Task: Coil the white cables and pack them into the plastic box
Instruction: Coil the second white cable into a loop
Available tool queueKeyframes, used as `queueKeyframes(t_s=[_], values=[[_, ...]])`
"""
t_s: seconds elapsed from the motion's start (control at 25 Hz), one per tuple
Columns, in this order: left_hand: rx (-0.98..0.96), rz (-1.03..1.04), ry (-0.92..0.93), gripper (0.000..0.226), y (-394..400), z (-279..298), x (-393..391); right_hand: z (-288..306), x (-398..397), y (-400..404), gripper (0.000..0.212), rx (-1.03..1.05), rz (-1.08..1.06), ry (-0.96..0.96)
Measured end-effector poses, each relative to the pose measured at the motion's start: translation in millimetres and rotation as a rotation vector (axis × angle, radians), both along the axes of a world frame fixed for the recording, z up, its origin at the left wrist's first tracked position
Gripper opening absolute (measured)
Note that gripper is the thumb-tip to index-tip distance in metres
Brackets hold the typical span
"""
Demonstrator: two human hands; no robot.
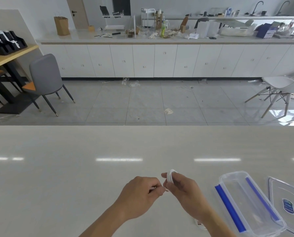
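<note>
Now we are finishing a coil: our right hand (180,187) curls its fingers round the small coil of white cable (170,176), held just above the pale glossy tabletop (74,168), while our left hand (142,190), close beside it, pinches what looks like the cable's loose end. We judge the next move calls for tucking that end in, then carrying the coil rightward into the clear plastic box with blue clips (237,185), open just right of our right hand, its transparent lid (279,190) lying beyond.
</note>
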State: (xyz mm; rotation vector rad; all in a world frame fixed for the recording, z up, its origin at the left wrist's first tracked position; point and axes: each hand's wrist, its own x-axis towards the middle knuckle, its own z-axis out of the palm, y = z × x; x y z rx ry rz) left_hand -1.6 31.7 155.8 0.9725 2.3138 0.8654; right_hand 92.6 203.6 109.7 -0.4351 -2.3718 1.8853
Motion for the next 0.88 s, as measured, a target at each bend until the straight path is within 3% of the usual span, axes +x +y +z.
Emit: queueKeyframes(t_s=[0.16, 0.36, 0.56, 0.72, 0.88], values=[[-0.053, -0.059, 0.099, 0.019, -5.8, 11.5, -14.5, 9.7, 5.5, 6.4, 0.019, -0.017, 0.211, -0.125], [0.022, -0.096, 0.018, 0.009, -10.8, 17.1, -27.2, 21.7, 5.4, 1.9, 0.018, -0.037, 0.325, -0.199], [0.245, -0.101, -0.168, 0.004, -12.6, 13.0, -28.5, 30.9, 7.3, 2.1, 0.023, -0.322, 0.371, -0.166], [0.413, -0.091, -0.197, 0.004, -11.4, 10.8, -23.1, 33.5, 7.1, 2.7, 0.023, -0.491, 0.473, -0.164], [0.458, -0.055, -0.179, 0.003, -9.0, 8.9, -21.0, 35.3, 7.9, 2.9, 0.023, -0.591, 0.499, -0.118]])
